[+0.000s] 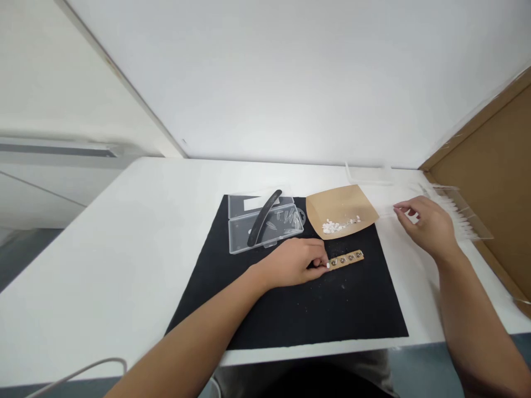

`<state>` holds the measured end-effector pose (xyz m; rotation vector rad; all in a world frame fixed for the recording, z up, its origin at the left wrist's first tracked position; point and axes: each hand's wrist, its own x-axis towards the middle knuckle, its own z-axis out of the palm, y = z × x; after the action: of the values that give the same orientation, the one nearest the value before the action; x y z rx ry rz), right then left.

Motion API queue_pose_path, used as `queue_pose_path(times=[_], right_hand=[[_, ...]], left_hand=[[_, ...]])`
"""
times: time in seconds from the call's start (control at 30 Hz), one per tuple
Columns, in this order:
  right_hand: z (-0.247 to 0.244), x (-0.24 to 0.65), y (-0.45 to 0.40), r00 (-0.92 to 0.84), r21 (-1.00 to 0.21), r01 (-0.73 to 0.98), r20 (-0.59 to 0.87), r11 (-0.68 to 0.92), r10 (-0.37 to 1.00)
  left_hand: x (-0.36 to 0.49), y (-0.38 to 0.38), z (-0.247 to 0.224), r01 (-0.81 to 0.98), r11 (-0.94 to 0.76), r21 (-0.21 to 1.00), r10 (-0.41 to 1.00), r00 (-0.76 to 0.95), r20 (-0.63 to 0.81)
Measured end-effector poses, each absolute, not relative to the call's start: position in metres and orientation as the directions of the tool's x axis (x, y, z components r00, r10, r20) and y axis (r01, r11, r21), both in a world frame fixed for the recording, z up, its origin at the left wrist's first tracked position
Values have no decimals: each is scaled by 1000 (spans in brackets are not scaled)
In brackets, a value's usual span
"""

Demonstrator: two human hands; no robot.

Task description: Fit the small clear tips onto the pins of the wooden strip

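Observation:
My left hand (296, 262) is closed at the left end of a narrow cardboard strip (347, 259), thumb and fingers pinching there. A row of several round metal pieces runs along the strip, and a small white piece (328, 265) shows at my fingertips. Off to the right, my right hand (429, 224) hovers over the white table with thumb and forefinger brought together; anything between them is too small to make out. It is nearest to a clear tray of white nail tips (458, 218). Behind the strip, a brown paper tray (338, 202) holds small white bits.
A black mat (290, 326) lies under the work. On it, a clear plastic case (238, 237) stands open with clear nail tips and a curved black nail file (263, 218). Another clear container (369, 174) is at the back. Cardboard (489, 160) borders the right side.

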<state>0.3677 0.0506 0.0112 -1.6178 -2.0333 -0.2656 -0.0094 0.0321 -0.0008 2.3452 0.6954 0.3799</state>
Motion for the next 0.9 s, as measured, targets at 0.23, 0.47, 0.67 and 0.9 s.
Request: queue_pose_path(times=[0.23, 0.47, 0.67, 0.9], right_hand=[[-14, 382, 66, -287, -267, 894, 275, 360, 918], [-18, 384, 71, -316, -246, 894, 249, 376, 915], [-13, 379, 67, -254, -163, 942, 224, 293, 941], [-9, 376, 68, -275, -75, 953, 187, 293, 943]], left_hand=[[-9, 31, -1, 386, -668, 635, 568, 817, 101], [-9, 31, 0, 381, -657, 651, 569, 816, 97], [-9, 31, -1, 379, -657, 652, 572, 814, 103], [-10, 31, -4, 377, -657, 653, 575, 810, 111]])
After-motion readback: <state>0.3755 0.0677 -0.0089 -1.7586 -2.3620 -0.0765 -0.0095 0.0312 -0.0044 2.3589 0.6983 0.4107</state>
